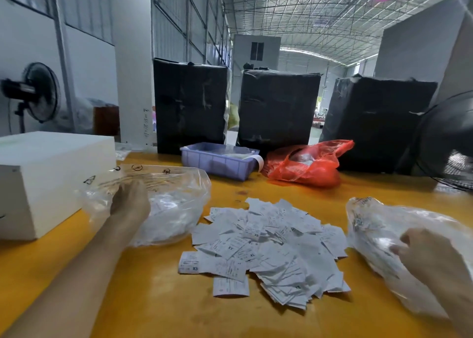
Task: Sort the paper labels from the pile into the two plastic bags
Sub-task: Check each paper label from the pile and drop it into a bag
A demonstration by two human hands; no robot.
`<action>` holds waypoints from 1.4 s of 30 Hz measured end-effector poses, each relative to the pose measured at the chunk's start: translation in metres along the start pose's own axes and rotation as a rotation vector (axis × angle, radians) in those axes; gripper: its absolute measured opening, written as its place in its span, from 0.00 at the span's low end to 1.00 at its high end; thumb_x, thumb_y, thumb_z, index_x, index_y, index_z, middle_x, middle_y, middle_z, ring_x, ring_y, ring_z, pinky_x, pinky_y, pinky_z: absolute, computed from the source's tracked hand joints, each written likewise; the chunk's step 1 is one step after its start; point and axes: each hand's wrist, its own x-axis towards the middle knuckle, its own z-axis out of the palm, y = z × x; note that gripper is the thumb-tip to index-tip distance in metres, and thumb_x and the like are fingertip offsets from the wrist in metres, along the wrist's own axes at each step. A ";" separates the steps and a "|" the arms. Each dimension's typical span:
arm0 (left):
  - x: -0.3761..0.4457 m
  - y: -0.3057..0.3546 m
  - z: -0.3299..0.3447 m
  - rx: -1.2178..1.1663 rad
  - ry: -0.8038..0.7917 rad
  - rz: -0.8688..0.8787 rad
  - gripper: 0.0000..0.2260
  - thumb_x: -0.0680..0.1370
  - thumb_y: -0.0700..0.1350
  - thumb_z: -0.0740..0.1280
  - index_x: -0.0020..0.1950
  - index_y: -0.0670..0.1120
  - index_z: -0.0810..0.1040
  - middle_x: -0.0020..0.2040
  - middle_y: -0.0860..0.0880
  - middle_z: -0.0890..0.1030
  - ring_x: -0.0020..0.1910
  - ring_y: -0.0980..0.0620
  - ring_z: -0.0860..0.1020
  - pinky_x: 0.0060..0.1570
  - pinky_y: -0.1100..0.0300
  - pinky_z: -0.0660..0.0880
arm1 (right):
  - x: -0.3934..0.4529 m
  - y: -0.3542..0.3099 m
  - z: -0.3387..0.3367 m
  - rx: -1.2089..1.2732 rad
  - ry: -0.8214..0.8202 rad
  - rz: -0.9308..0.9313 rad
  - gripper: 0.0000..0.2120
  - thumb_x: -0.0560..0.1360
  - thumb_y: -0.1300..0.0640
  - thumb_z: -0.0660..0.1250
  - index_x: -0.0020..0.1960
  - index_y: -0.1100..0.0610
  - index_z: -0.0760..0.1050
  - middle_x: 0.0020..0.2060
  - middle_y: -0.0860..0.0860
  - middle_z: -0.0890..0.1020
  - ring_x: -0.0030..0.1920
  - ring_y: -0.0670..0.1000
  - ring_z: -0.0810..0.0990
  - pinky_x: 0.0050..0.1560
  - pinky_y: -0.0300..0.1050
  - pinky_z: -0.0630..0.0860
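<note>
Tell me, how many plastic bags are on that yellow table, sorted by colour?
Clear plastic bags: 2, the left bag under the left hand, the right bag under the right hand
Red plastic bags: 1, the red bag
Total: 3

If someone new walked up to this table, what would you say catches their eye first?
Probably the heap of white paper labels in the middle of the yellow table, with a clear plastic bag on either side. The left hand is at the left bag, the right hand at the right bag. Behind, a red bag stands out.
</note>
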 end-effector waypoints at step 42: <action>-0.133 0.115 0.054 -0.555 -0.175 0.903 0.06 0.74 0.40 0.70 0.49 0.48 0.82 0.50 0.54 0.80 0.51 0.59 0.76 0.51 0.70 0.71 | -0.002 0.002 0.004 0.198 0.814 -0.170 0.09 0.71 0.65 0.71 0.40 0.68 0.72 0.27 0.61 0.76 0.27 0.60 0.76 0.26 0.47 0.72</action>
